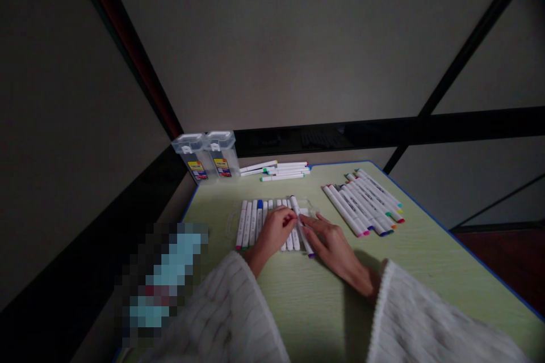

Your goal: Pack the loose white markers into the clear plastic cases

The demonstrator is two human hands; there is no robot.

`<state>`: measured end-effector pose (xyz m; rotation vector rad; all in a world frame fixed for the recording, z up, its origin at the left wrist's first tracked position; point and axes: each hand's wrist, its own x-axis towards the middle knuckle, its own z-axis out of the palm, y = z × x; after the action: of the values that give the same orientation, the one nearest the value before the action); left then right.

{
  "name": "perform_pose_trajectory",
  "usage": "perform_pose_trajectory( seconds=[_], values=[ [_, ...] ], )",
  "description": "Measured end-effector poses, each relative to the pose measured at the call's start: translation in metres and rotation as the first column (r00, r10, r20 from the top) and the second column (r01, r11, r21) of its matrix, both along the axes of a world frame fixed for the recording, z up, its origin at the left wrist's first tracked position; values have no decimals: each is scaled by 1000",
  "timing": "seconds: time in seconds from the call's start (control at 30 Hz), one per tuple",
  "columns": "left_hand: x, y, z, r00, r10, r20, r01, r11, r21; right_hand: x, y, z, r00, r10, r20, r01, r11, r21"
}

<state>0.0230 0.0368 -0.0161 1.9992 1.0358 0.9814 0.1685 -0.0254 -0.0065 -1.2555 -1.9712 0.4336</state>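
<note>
A row of white markers (254, 224) lies side by side in a flat clear tray (231, 227), with coloured ends showing. My left hand (275, 229) is over the row's middle, its thumb and fingers pinched together against the upper part of a slanted marker with a purple end (308, 248). Whatever is between those fingertips is hidden. My right hand (336, 244) comes in from the other side with fingers stretched out, index finger and thumb touching that same marker. The marker lies at an angle at the right end of the row, its purple end toward me.
Loose white markers (357, 204) lie fanned out at the right, and a smaller pile of markers (287, 170) lies at the back. Two clear lidded boxes (223, 159) stand at the back left corner. A dark wall panel borders the green table (298, 306). A blurred patch covers the left edge.
</note>
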Motion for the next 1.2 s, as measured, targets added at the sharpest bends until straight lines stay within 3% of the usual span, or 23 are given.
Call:
perform_pose_trajectory(
  seconds=[0.37,1.2],
  values=[
    [0,0,2,998,31,-52,-28,998,58,3,4,-4,999,-19,-32,20,999,32],
    [5,-1,-2,998,-17,58,24,993,-117,5,10,-9,999,-4,-48,7,999,53]
  ],
)
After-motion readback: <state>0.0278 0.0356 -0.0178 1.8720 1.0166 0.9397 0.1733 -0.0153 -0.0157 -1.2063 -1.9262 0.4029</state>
